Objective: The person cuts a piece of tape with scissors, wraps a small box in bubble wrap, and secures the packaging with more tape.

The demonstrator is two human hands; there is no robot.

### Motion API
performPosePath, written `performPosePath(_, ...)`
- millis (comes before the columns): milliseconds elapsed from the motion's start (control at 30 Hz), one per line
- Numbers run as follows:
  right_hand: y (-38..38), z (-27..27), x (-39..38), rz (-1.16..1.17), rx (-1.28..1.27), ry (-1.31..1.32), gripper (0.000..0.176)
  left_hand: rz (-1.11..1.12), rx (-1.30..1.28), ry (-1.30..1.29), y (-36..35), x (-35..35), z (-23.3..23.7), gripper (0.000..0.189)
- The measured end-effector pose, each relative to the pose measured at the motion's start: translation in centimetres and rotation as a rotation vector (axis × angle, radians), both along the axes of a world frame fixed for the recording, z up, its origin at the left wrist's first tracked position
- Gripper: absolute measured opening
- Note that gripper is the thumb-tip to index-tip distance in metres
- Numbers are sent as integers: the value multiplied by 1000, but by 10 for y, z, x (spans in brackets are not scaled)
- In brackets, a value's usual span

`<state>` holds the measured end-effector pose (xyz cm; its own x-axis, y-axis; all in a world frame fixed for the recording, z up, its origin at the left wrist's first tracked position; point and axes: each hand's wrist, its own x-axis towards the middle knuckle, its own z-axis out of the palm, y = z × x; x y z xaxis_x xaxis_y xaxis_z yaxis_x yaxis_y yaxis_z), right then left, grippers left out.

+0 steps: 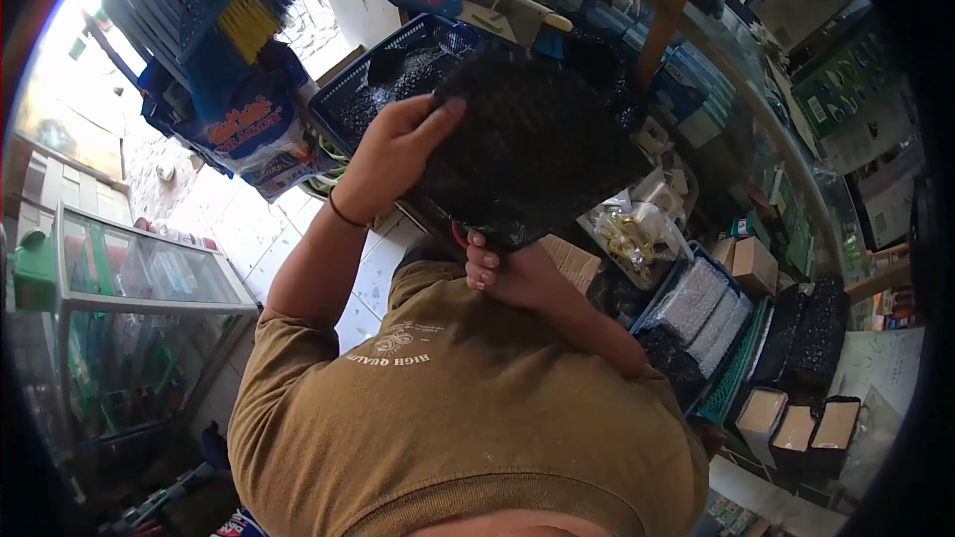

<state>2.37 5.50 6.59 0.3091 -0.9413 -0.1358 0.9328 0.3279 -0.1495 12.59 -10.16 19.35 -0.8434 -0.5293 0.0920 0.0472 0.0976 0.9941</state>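
Observation:
My left hand (403,144) is closed on the upper left edge of a dark package in black bubble wrap (537,134), thumb lying on top. The package is held up in front of my chest, and its underside is hidden. Below its lower edge, my right hand (502,273) has its fingers curled in. A small curved red handle (459,232) shows beside those fingers; the rest of that tool is hidden behind the hand and the wrap.
Behind the package stands a blue basket (328,99) with black wrap in it. At right are a tray of brass-coloured fittings (629,239), bubble-wrapped packs (696,303) and small boxes (796,428). A glass cabinet (149,308) is at left; brooms (244,25) hang upper left.

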Motion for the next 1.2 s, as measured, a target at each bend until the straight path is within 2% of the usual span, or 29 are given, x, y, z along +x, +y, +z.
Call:
performPosePath(33,0,1,-1,-15,9,-3,26,53,161,44,-2,-3,1,27)
performPosePath(133,2,6,-2,-48,50,77,28,45,203,50,-9,-10,-11,31)
performPosePath(267,4,4,-3,-84,110,41,28,22,240,87,-5,-12,-8,29)
performPosePath(333,4,-1,-3,-100,83,42,27,70,75,98,-2,-11,-6,23)
performPosePath(367,5,-2,-3,-108,81,37,27,62,73,93,-4,-9,-9,23)
performPosePath(433,8,-5,-4,-136,49,135,27,179,-455,46,-16,2,-17,12)
performPosePath(467,9,-4,-4,-154,43,122,27,159,-464,38,-21,10,-16,12)
performPosePath(533,13,1,-5,-320,139,172,25,-196,-635,303,-30,33,-16,12)
performPosePath(567,13,2,-6,-340,140,155,25,-301,-566,232,-33,49,-23,15)
performPosePath(600,12,2,-9,-345,178,535,27,-401,-492,160,-34,67,-35,18)
performPosePath(633,12,0,-14,-333,220,916,29,-376,-456,33,-32,83,-51,22)
performPosePath(667,13,-9,-20,-336,232,902,29,-347,-418,-96,-28,98,-67,26)
performPosePath(733,14,-28,-32,-340,231,1491,37,-329,-327,-145,-8,111,-88,31)
performPosePath(767,15,-27,-36,-331,236,1483,37,-342,-288,-175,1,116,-103,36)
performPosePath(833,13,-9,-40,-79,389,1933,43,-313,-306,-252,18,122,-119,41)
performPosePath(867,12,-11,-42,-78,390,1929,43,-298,-324,-260,21,122,-124,42)
performPosePath(900,11,-14,-43,-79,392,1960,42,-410,-435,-268,16,122,-128,61)
performPosePath(933,11,-15,-43,-82,395,1993,42,-412,-434,-269,13,125,-128,61)
performPosePath(1000,12,-11,-43,-87,344,1997,39,-386,-99,-356,10,125,-120,83)
performPosePath(1033,13,-8,-43,-94,291,2003,37,-478,-176,-446,-3,127,-124,96)
performPosePath(1067,14,-4,-43,-108,297,2005,37,-423,-168,-459,-7,125,-121,86)
performPosePath(1133,18,5,-41,11,205,2104,34,-314,-134,-517,-16,116,-132,72)
performPosePath(1200,22,9,-37,-62,181,2117,31,-211,-117,-498,-26,104,-166,59)
